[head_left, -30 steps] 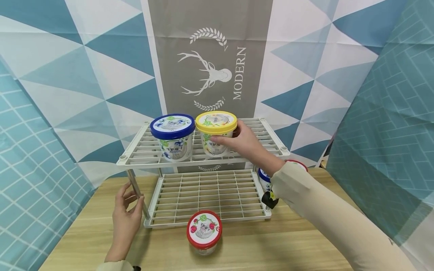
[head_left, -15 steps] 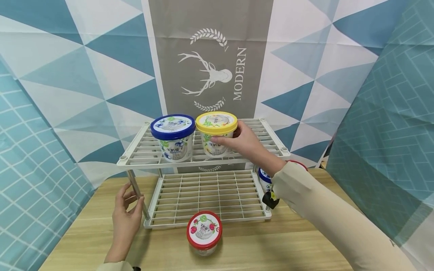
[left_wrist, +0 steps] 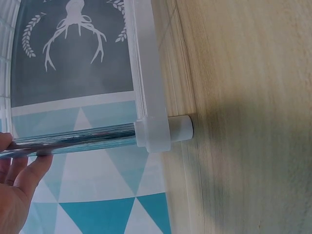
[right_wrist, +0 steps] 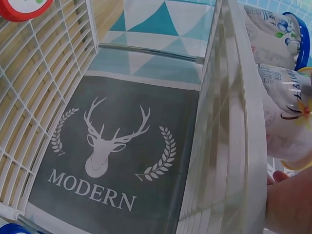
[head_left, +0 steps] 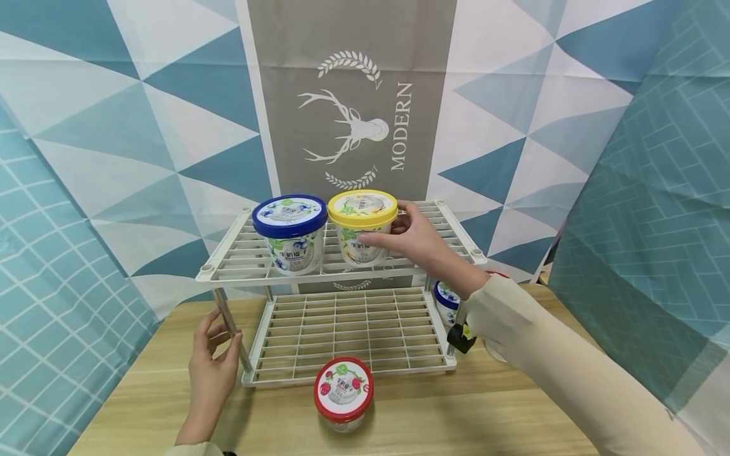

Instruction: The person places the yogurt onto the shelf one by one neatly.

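My left hand (head_left: 213, 362) holds a metal post (head_left: 226, 311) at the left front of the white two-tier rack. In the left wrist view, fingers (left_wrist: 35, 173) lie against this post from more than one side. On the upper shelf (head_left: 239, 271), a blue-lidded tub (head_left: 289, 234) stands upright beside a yellow-lidded tub (head_left: 363, 227). My right hand (head_left: 419, 244) is at the yellow-lidded tub's right side, its thumb in front and its fingers loosened near the far side. The right wrist view shows the hand (right_wrist: 290, 204) below the yellow-lidded tub (right_wrist: 287, 114), its fingers mostly cut off.
A red-lidded tub (head_left: 343, 392) stands on the wooden table (head_left: 285, 430) before the lower shelf (head_left: 342, 332). Right of the rack, partly behind my sleeve, are another blue-lidded tub (head_left: 447, 304) and a red lid edge (head_left: 498, 274). Patterned cloth (head_left: 353, 38) hangs behind.
My right hand has eased slightly rightward, and its fingers have loosened from the yellow-lidded tub, which stays on the shelf. The left hand remains on the post.
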